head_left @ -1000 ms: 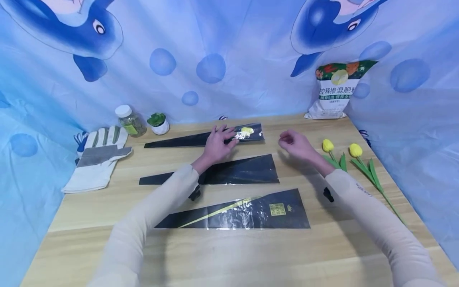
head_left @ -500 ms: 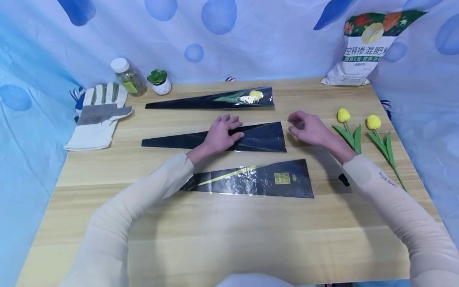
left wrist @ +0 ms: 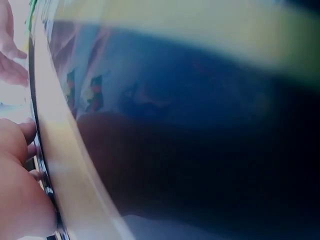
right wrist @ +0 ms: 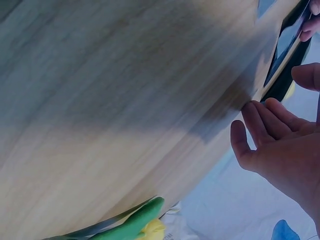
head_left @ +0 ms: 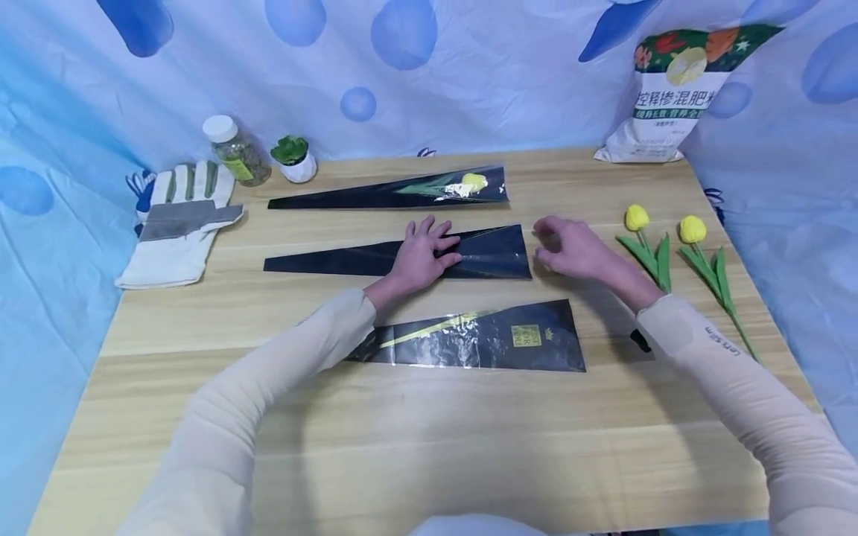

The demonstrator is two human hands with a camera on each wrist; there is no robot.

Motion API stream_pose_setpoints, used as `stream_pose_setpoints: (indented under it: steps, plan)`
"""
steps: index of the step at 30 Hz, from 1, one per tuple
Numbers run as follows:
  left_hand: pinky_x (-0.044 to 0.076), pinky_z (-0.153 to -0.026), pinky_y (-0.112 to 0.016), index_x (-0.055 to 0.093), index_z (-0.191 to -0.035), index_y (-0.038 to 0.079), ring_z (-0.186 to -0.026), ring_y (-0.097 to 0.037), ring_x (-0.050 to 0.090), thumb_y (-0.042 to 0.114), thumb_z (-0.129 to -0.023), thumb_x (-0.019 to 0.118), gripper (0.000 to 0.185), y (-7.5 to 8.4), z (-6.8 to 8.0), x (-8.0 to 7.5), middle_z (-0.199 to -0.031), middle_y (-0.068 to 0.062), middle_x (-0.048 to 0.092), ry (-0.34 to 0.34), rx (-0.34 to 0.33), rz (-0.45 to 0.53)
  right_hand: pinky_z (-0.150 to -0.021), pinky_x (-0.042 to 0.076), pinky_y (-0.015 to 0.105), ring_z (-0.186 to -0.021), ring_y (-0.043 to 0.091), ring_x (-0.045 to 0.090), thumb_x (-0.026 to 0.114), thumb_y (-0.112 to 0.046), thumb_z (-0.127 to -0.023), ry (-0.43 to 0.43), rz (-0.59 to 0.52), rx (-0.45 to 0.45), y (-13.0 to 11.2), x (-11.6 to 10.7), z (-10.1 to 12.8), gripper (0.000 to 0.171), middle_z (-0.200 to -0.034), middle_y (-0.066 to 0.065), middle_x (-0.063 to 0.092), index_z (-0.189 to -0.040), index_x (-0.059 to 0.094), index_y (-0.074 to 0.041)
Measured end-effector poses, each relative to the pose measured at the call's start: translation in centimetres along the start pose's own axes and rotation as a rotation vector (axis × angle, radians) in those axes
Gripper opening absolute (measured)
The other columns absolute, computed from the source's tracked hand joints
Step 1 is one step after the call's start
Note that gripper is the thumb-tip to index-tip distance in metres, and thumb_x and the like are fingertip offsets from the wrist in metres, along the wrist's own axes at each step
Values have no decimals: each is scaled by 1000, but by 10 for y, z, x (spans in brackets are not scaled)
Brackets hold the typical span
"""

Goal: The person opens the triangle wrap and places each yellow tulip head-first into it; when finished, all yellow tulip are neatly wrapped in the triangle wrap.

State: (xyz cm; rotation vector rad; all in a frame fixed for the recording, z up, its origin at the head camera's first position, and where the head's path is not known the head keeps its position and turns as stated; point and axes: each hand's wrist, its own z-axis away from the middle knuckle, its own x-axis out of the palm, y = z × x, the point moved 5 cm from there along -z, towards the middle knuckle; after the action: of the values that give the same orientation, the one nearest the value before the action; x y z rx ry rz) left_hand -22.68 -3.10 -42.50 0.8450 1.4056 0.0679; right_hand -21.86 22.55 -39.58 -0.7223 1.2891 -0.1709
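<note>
Three black cone-shaped flower sleeves lie across the wooden table (head_left: 429, 447). The far sleeve (head_left: 348, 197) holds a yellow tulip (head_left: 472, 181). My left hand (head_left: 424, 255) rests flat, fingers spread, on the middle sleeve (head_left: 322, 261). My right hand (head_left: 570, 249) hovers just right of that sleeve's wide end, fingers loosely curled, holding nothing. The near sleeve (head_left: 496, 345) carries a gold label. In the right wrist view the right hand (right wrist: 280, 145) is open above the table, near a sleeve's edge (right wrist: 285, 60). The left wrist view is blurred, showing the left hand's fingers (left wrist: 22, 145) on the glossy sleeve (left wrist: 200, 150).
Two loose yellow tulips (head_left: 640, 231) (head_left: 700, 242) lie at the right. A fertiliser bag (head_left: 670, 97) leans at the back right. A work glove (head_left: 177, 223), a white-capped jar (head_left: 231, 149) and a small potted plant (head_left: 293, 158) stand at the back left. Blue cloth walls surround the table.
My left hand has left the far sleeve and come down onto the middle sleeve. My right hand has drawn nearer to that sleeve's wide end. The head view has tilted downward.
</note>
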Motion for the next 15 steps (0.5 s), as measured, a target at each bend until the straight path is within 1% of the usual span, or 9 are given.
stream_pose_setpoints:
  steps: [5,9,12,15]
  plan:
    - [3,-120,-50,65,-131,9,-147,-34,24,26,-97,69,39,-4,-5,1,-151,-10,45,9,-15,11,-101,44,55,-117,45,56,65,-8,-91,-8,3,2,0,1,-1,47,-125,30,60,-132,51,10]
    - [2,-120,-48,67,-128,10,-147,-33,25,26,-97,69,35,-6,-7,1,-150,-8,47,27,-27,24,-103,41,55,-120,45,54,63,-8,-92,-6,10,12,-1,0,-3,46,-127,30,59,-133,51,10]
    - [2,-121,-47,69,-126,11,-147,-32,26,26,-96,69,33,-7,-8,1,-149,-7,48,49,-29,33,-104,41,55,-119,44,54,61,-4,-92,15,-14,9,-2,-3,-5,43,-125,30,59,-131,52,11]
    - [2,-121,-46,70,-125,11,-146,-32,28,25,-96,70,32,-8,-7,2,-148,-7,50,70,-23,41,-101,44,54,-115,44,57,59,1,-93,47,-75,7,-1,-5,-6,38,-122,30,61,-129,53,12]
